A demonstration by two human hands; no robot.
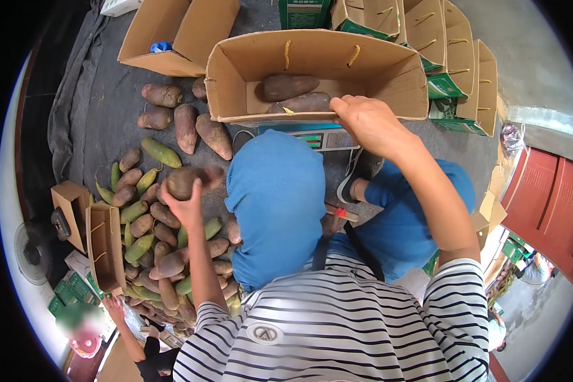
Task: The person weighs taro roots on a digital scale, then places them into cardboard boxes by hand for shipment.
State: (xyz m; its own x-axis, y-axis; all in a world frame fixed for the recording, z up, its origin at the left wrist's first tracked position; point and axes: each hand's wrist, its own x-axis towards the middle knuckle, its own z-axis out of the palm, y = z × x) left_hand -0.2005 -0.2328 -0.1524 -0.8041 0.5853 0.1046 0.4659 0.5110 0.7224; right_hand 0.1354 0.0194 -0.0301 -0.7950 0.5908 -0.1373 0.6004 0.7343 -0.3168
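My left hand (188,207) is closed around a reddish-brown root vegetable (181,183), slightly blurred, above the loose roots on the floor. With my right hand (370,126) I pinch the near rim of an open cardboard box (318,117). Two dark, purplish-brown root vegetables (291,86) lie inside it, and yellow rope handles hang on its far wall. The box rests on a scale (331,140) with a lit green display. My left knee covers part of the scale.
A pile of green and brown root vegetables (165,245) covers the floor at left. Larger roots (186,127) lie by the box. Another carton (204,32) stands at upper left, several green cartons (484,89) at right. Another person's arm (124,325) is at lower left.
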